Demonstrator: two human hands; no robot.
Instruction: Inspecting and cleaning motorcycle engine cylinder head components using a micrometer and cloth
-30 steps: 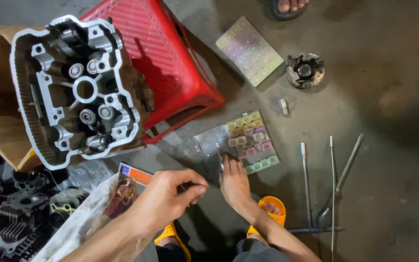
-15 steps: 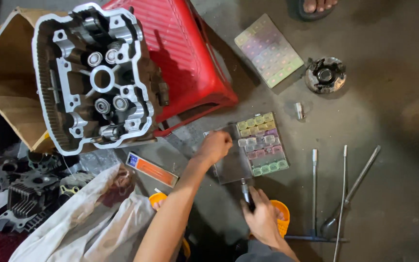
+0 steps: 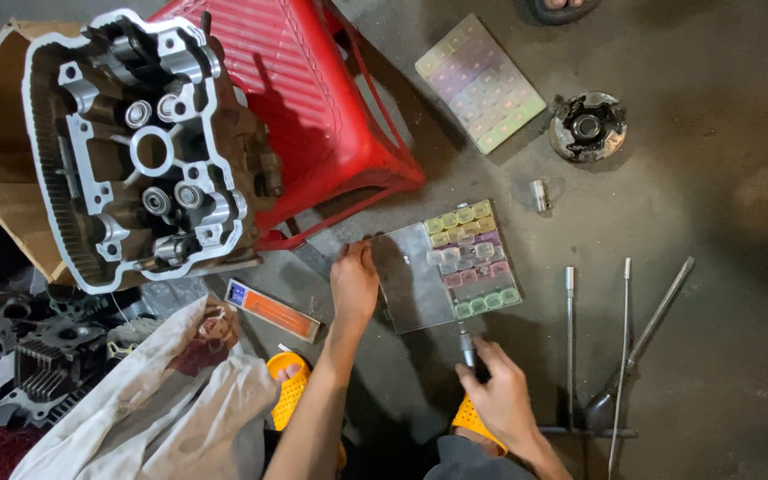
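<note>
your left hand (image 3: 355,283) rests fingers-down on the left edge of the open compartment box (image 3: 446,272), steadying its clear lid flat on the floor. your right hand (image 3: 495,391), just near of the box, pinches a small metal tool (image 3: 467,347), possibly a magnetic pick-up; the view is too small to be sure. a second box (image 3: 480,82) lies closed, far right of the red stool (image 3: 313,107). three long rods (image 3: 626,347) lie right.

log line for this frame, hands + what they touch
left hand: on organizer box lid | right hand: grips small metal tool | floor
</note>
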